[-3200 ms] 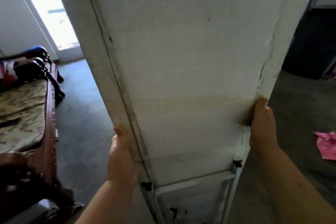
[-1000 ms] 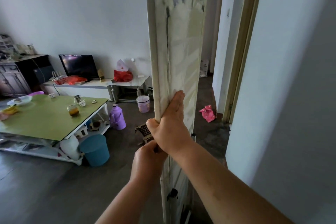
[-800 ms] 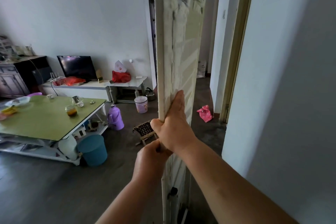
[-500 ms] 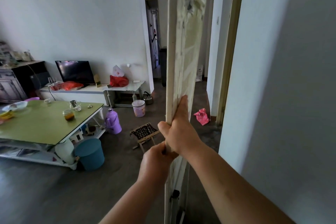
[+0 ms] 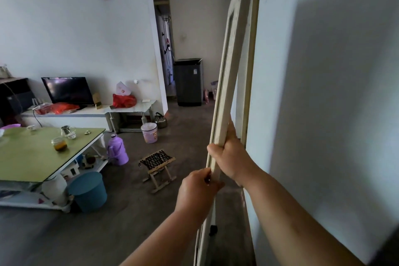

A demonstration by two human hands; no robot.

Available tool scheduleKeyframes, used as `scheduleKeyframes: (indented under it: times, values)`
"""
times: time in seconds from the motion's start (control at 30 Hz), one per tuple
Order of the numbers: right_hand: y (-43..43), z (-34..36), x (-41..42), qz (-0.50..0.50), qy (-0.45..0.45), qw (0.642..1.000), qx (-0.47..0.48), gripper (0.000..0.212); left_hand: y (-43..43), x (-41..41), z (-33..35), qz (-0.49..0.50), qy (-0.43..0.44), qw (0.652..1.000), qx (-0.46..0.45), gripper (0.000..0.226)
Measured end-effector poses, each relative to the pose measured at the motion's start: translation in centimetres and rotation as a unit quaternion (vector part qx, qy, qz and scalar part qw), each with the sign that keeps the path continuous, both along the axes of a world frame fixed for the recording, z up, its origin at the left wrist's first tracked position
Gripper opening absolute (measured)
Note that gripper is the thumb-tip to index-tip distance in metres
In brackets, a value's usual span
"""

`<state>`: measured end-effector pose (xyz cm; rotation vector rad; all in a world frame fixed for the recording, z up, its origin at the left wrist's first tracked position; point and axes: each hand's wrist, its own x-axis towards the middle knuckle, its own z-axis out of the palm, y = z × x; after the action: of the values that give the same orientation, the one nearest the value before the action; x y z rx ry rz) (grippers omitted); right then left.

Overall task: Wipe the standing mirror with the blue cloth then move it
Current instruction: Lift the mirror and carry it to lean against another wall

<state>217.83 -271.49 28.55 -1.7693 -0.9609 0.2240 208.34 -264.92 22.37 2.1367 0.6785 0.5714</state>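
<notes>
White wall [image 5: 323, 93] fills the right side, a wooden door frame [image 5: 251, 49] at its left edge, just beside the standing mirror [image 5: 227, 93]. On the grey floor [image 5: 129, 222] to the left stand a folding stool [image 5: 156, 165], a blue bucket [image 5: 88, 188] and a green table [image 5: 26, 157]; far off is a dark grey cabinet [image 5: 189, 82]. The mirror shows edge-on, its long axis upright, the top leaning slightly right toward the frame. The right hand [image 5: 231, 155] curls firmly round its edge; the left hand [image 5: 195, 188] grips the same edge just below.
</notes>
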Motion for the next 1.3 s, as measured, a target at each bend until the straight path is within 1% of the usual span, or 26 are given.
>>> scheduleKeyframes:
  times: [0.1, 0.17, 0.27, 0.33, 0.4, 0.47, 0.57, 0.63, 0.7, 0.73, 0.77, 0.83, 0.87, 0.93, 1.03, 1.07, 1.17, 1.23, 1.3]
  values:
    - [-1.3, 0.0, 0.5, -0.023, 0.017, 1.000, 0.006, 0.079, -1.1, 0.4, 0.6, -0.027, 0.015, 1.000, -0.001, 0.002]
    - [-2.2, 0.0, 0.8, -0.035, 0.040, 0.999, 0.011, 0.071, -1.7, 0.8, 0.7, -0.038, 0.025, 0.999, 0.001, 0.002]
    - [-3.4, 0.0, 1.0, -0.054, 0.056, 0.997, 0.013, 0.063, -2.7, 1.2, 0.7, -0.049, 0.032, 0.998, 0.008, 0.003]
    - [-4.1, 0.1, 1.1, -0.067, 0.061, 0.996, 0.010, 0.063, -3.3, 1.5, 0.6, -0.056, 0.035, 0.998, 0.010, 0.004]
    - [-4.9, 0.1, 1.2, -0.076, 0.065, 0.995, 0.008, 0.070, -3.8, 1.7, 0.6, -0.060, 0.035, 0.998, 0.010, 0.003]
    - [-5.7, -0.2, 1.0, -0.089, 0.070, 0.993, 0.036, 0.074, -4.3, 2.0, 0.4, -0.067, 0.032, 0.997, 0.008, 0.002]
    - [-6.3, -1.1, 0.8, -0.136, 0.087, 0.982, 0.099, 0.060, -5.1, 2.3, 0.1, -0.097, 0.028, 0.995, 0.002, 0.010]
    - [-6.6, -1.3, 0.4, -0.186, 0.061, 0.976, 0.100, 0.056, -5.6, 2.5, 0.0, -0.102, 0.024, 0.994, 0.005, 0.012]
    - [-6.7, -1.3, -0.4, -0.249, -0.001, 0.965, 0.088, 0.059, -6.0, 2.7, -0.2, -0.103, 0.021, 0.994, 0.010, 0.009]
    - [-6.8, -1.2, -0.9, -0.283, -0.041, 0.955, 0.083, 0.061, -6.2, 2.7, -0.1, -0.105, 0.020, 0.994, 0.016, 0.011]
    - [-7.0, -1.0, -1.5, -0.312, -0.072, 0.944, 0.075, 0.064, -6.4, 2.9, -0.1, -0.107, 0.023, 0.994, 0.021, 0.017]
    - [-7.0, -0.7, -2.7, -0.340, -0.100, 0.934, 0.033, 0.071, -6.7, 3.1, -0.4, -0.093, 0.028, 0.995, -0.010, 0.030]
    - [-7.0, -0.6, -3.1, -0.349, -0.108, 0.931, 0.001, 0.074, -6.8, 3.2, -0.6, -0.086, 0.028, 0.995, -0.039, 0.031]
    - [-7.1, -0.4, -3.6, -0.360, -0.110, 0.925, -0.050, 0.080, -6.9, 3.4, -0.9, -0.074, 0.024, 0.992, -0.098, 0.024]
    - [-7.7, 0.6, -4.0, -0.354, -0.087, 0.927, -0.088, 0.092, -7.2, 3.5, -1.1, -0.069, 0.010, 0.986, -0.151, 0.019]
    - [-8.0, 0.8, -4.2, -0.352, -0.082, 0.927, -0.098, 0.096, -7.2, 3.6, -1.2, -0.078, 0.002, 0.985, -0.151, 0.020]
    - [-8.6, 1.1, -4.3, -0.353, -0.068, 0.927, -0.104, 0.101, -7.3, 3.7, -0.9, -0.123, 0.002, 0.987, -0.107, 0.018]
    - [-9.0, 1.0, -4.3, -0.358, -0.055, 0.929, -0.080, 0.104, -7.6, 3.9, -0.7, -0.114, 0.024, 0.985, -0.131, 0.013]
    - [-9.2, 0.9, -4.3, -0.356, -0.049, 0.931, -0.059, 0.105, -7.8, 4.0, -0.7, -0.104, 0.031, 0.986, -0.126, 0.018]
